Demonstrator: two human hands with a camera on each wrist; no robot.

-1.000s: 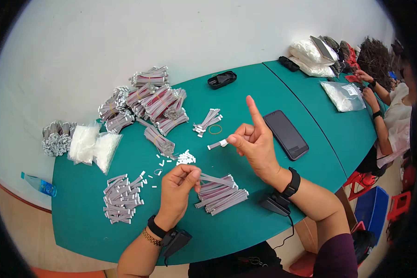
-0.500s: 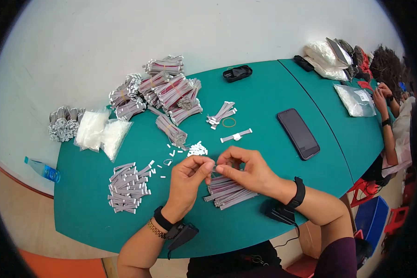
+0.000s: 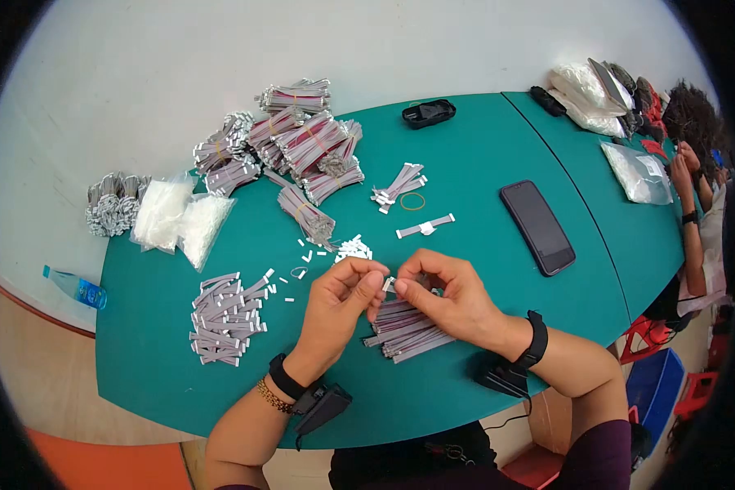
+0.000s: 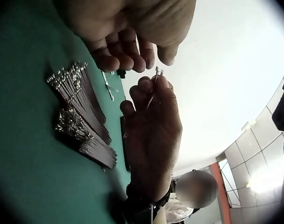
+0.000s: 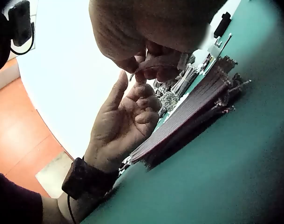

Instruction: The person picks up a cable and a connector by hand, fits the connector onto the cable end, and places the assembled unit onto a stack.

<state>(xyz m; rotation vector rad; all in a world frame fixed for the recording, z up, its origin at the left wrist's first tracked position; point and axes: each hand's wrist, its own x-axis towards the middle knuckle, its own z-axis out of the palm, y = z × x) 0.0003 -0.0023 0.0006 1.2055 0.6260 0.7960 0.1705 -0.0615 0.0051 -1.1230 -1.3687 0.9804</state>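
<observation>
Over the front middle of the table, my right hand (image 3: pixel 453 298) pinches a short flat ribbon cable (image 5: pixel 158 61) between thumb and fingers. The cable's white end (image 3: pixel 389 284) sticks out toward my left hand (image 3: pixel 343 298). The left thumb and fingertips are bent close to that end, with a gap between them in the left wrist view and nothing seen in it. Below the hands lies a stack of grey and maroon ribbon cables (image 3: pixel 408 331). Small white connector pieces (image 3: pixel 353 247) lie just beyond the left hand. A loose pile of short cables (image 3: pixel 224 318) spreads to the left.
Bundled cables (image 3: pixel 310 143) and bags of white pieces (image 3: pixel 162 214) stand at the back left. A few short cables (image 3: pixel 398 186), a rubber band (image 3: pixel 412 202) and a single cable (image 3: pixel 426 227) lie beyond the hands. A phone (image 3: pixel 536 226) is to the right. Another person sits far right.
My right hand, raised with its index finger out a second ago, has come down beside the left and now holds the ribbon cable. The left fingertips have drawn slightly away from the cable's end.
</observation>
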